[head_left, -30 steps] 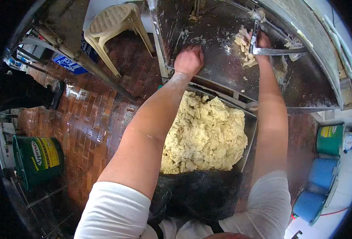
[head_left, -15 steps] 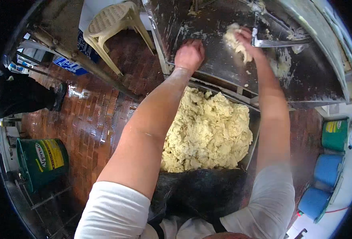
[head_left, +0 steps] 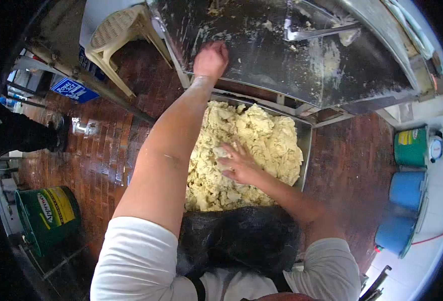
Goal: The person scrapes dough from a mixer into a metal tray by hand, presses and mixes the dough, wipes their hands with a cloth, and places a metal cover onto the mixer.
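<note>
A large mass of rough, lumpy pale dough [head_left: 269, 145] fills a metal tub [head_left: 306, 145] in front of me. My right hand [head_left: 241, 164] is over the middle of the dough, its fingers spread. A small pale bit of dough [head_left: 220, 151] shows at its fingertips. Farther forward, my left hand [head_left: 211, 59] rests at the near edge of a dark metal table [head_left: 276, 65], fingers curled into a fist. Nothing shows in that fist. Smears and crumbs of dough mark the tabletop, and a metal strip [head_left: 327, 32] lies toward its far side.
A beige plastic stool [head_left: 113, 32] stands at the left of the table. Green buckets [head_left: 46, 215] and blue containers [head_left: 407, 190] are at the sides. A person's dark-clothed leg [head_left: 28, 131] shows at far left on the wet brick floor [head_left: 106, 135]. Black sheeting [head_left: 241, 231] covers the tub's near end.
My right hand has come back from the tabletop, where it held a lump of dough, to the tub, and its fingers have opened. My left fist stays at the table edge; the view has shifted.
</note>
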Demonstrator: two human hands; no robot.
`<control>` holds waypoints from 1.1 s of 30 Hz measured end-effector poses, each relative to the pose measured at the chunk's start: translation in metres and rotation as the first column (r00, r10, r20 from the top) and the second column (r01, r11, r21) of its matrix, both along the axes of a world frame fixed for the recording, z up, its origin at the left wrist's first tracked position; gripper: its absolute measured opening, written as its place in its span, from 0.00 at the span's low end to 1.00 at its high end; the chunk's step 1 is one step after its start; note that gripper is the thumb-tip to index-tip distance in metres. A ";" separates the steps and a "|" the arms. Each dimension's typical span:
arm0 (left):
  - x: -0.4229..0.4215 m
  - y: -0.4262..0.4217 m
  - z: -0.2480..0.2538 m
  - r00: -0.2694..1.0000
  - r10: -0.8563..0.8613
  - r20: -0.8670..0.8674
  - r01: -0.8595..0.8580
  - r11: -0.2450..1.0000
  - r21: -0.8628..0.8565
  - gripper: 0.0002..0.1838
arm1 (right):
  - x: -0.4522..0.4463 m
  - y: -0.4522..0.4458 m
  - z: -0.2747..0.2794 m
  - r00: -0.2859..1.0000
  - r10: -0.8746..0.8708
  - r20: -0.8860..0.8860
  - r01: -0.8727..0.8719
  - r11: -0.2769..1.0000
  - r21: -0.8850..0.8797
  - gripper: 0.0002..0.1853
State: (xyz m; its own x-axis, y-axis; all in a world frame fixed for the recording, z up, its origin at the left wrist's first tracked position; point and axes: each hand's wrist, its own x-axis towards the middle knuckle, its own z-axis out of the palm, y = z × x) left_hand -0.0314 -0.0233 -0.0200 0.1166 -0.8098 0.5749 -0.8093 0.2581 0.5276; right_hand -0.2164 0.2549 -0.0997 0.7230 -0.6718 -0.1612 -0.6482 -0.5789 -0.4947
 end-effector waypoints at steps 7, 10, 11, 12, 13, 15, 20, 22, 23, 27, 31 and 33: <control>-0.001 0.000 -0.001 0.999 -0.007 0.053 0.008 1.000 -0.017 0.14 | -0.008 -0.031 0.083 0.912 -0.133 0.389 0.190 0.976 -0.111 0.14; 0.001 -0.002 -0.002 0.999 -0.017 0.046 0.018 1.000 -0.025 0.14 | -0.004 -0.127 0.085 0.805 -0.155 0.573 0.433 0.812 -0.390 0.18; -0.001 -0.003 0.000 0.999 -0.021 0.049 0.022 1.000 -0.022 0.14 | 0.009 -0.166 0.084 0.788 -0.259 0.558 0.532 0.742 -0.407 0.18; 0.000 -0.003 0.003 0.999 -0.004 0.050 0.004 1.000 0.016 0.14 | 0.017 -0.198 0.090 0.803 -0.334 0.494 0.562 0.700 -0.440 0.18; 0.000 -0.001 0.002 0.999 0.012 0.053 -0.015 0.998 0.062 0.15 | 0.018 -0.248 0.068 0.811 -0.349 0.470 0.575 0.625 -0.528 0.20; 0.001 -0.006 -0.005 0.998 -0.010 0.061 0.009 1.000 0.018 0.16 | 0.004 -0.314 0.060 0.821 -0.567 0.065 0.370 0.442 -0.817 0.25; 0.004 -0.009 -0.008 0.994 -0.042 0.100 0.050 0.996 -0.076 0.17 | -0.199 -0.427 0.015 0.862 -0.497 0.098 0.234 0.220 -0.947 0.21; 0.004 -0.010 -0.008 0.992 -0.072 0.108 0.077 0.996 -0.043 0.20 | -0.232 -0.400 0.012 0.834 -0.547 0.073 0.320 0.373 -0.871 0.21; 0.004 -0.008 -0.008 0.992 -0.079 0.103 0.084 0.995 -0.045 0.20 | -0.239 -0.382 0.009 0.837 -0.535 0.112 0.363 0.391 -0.845 0.20; 0.001 -0.027 -0.025 0.930 -0.286 0.233 0.279 0.958 0.060 0.27 | -0.168 -0.231 0.056 0.708 -0.500 0.499 0.702 0.575 -0.420 0.16; -0.060 0.057 -0.024 0.678 -0.663 0.317 0.549 0.744 0.381 0.28 | -0.106 -0.072 0.027 0.833 -0.407 0.375 0.482 0.866 -0.132 0.16; -0.081 0.124 -0.024 0.715 -0.654 0.248 0.601 0.755 0.261 0.29 | -0.098 -0.018 0.014 0.903 -0.396 0.167 0.402 0.916 0.001 0.16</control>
